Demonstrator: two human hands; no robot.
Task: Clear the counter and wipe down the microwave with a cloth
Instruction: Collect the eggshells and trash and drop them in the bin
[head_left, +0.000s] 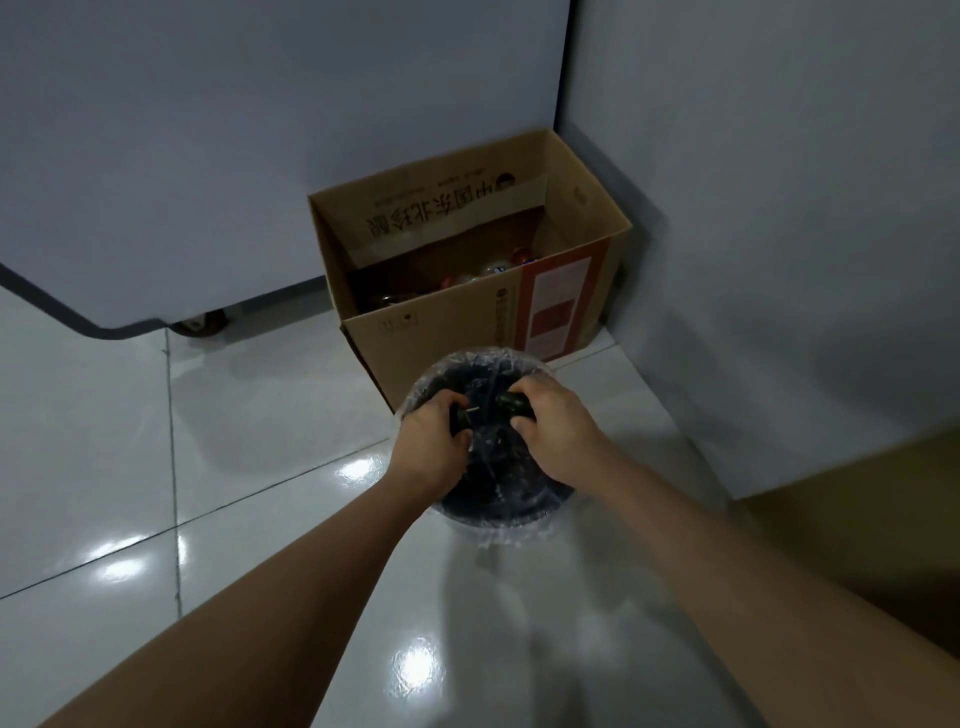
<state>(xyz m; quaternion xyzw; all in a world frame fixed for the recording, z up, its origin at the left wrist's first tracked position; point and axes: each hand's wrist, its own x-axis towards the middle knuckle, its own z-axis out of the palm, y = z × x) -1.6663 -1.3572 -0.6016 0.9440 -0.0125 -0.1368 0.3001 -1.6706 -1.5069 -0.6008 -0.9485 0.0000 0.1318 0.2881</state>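
Both my arms reach down over a round dark bin (496, 499) lined with a clear plastic bag (483, 364), standing on the glossy white tile floor (270, 426). My left hand (428, 441) curls its fingers round a small dark green item (460, 415) over the bin's left side; a thin pale stalk pokes out of it toward the middle. My right hand (553, 426) grips a second dark green piece (511, 401) over the bin's mouth, thumb tucked underneath. What exactly these pieces are, I cannot tell; the light is low.

Just behind the bin, touching or nearly touching its far rim, sits an open cardboard box (467, 317) with printed Chinese characters on an inner flap and a red panel on its front. Bottles and jars (488, 270) lie in its bottom, dim. The box is pushed into the corner between a pale grey appliance on castors (202, 322) at left and a grey wall (753, 208) at right. A brown surface edge (883, 519) shows at far right. Microwave, counter and cloth are out of view.
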